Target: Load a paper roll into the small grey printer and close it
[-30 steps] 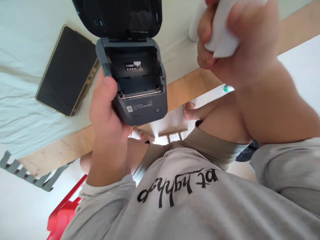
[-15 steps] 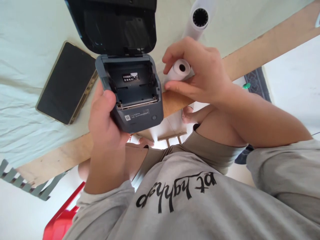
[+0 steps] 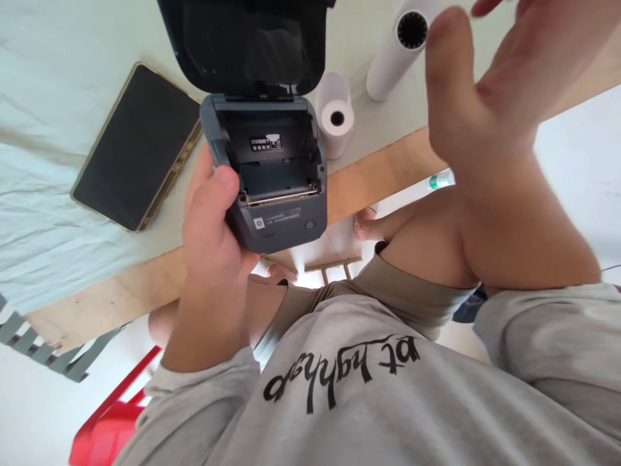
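My left hand (image 3: 211, 220) grips a dark grey label printer (image 3: 272, 226) by its left side, thumb on the upper edge. The printer's black lid (image 3: 247, 52) stands raised, and its paper bay shows no roll inside. Just right of the printer, a small white paper roll (image 3: 337, 133) stands on the table. My right hand (image 3: 485, 116) is lifted at the upper right, thumb apart and holding nothing that I can see; its other fingers are partly cut off by the frame edge. A taller white roll (image 3: 391, 65) with a black core stands near my right thumb.
A dark tablet-like device (image 3: 138, 149) in a gold-edged case lies left of the printer on the pale cloth (image 3: 39, 136). A bare wooden strip (image 3: 388, 171) forms the table's near edge. Below left is a red plastic object (image 3: 111, 427), possibly a stool.
My right hand has let go of the small paper roll and moved up and right, leaving it standing. My left hand and the printer have shifted slightly right in view.
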A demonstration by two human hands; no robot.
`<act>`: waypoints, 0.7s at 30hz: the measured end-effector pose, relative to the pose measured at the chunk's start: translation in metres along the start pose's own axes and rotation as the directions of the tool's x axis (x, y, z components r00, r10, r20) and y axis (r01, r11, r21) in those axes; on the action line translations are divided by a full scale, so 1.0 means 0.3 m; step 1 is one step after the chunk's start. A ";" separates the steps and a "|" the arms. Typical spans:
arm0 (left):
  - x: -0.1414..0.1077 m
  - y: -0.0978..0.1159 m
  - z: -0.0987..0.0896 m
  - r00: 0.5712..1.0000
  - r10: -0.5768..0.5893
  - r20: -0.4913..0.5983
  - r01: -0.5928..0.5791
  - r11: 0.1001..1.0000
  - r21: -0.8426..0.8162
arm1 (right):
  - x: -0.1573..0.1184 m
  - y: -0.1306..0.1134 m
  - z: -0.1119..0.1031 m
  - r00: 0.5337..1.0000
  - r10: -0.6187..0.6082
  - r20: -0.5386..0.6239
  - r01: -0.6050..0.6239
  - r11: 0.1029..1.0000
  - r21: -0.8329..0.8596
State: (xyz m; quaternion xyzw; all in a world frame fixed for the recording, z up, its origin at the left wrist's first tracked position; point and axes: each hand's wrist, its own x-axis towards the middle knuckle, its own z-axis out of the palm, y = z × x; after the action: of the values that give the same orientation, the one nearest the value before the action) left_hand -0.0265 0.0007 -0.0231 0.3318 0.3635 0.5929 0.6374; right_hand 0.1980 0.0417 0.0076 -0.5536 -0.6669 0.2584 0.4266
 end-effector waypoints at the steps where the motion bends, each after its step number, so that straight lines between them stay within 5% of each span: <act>1: 0.001 -0.002 -0.002 1.000 -0.001 -0.006 0.001 1.000 -0.004 | 0.015 0.020 -0.007 0.997 -0.067 -0.026 0.064 0.993 -0.101; 3: 0.003 -0.003 -0.003 1.000 -0.001 -0.013 0.001 1.000 -0.010 | 0.042 0.057 -0.005 0.982 -0.167 0.093 0.190 0.902 -0.387; 5: 0.004 -0.004 -0.002 1.000 0.000 -0.016 -0.001 1.000 -0.012 | 0.060 0.079 0.012 0.969 -0.152 0.195 0.230 0.844 -0.485; 11: 0.004 -0.012 0.000 0.999 -0.007 -0.036 0.007 1.000 0.000 | 0.065 0.067 0.027 0.988 -0.034 0.149 0.109 0.838 -0.535; 16: 0.004 -0.008 -0.004 1.000 -0.029 -0.011 0.029 1.000 0.005 | 0.077 0.077 0.021 0.996 0.023 0.085 0.019 0.886 -0.463; 21: 0.012 -0.010 -0.024 0.999 -0.035 0.036 0.036 0.999 -0.018 | 0.080 0.066 0.024 0.992 0.117 -0.036 -0.121 0.982 -0.146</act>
State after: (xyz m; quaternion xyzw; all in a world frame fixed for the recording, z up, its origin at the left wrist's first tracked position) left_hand -0.0312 0.0038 -0.0296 0.3299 0.3521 0.5789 0.6573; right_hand 0.2015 0.0708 -0.0054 -0.6261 -0.6439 0.2257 0.3774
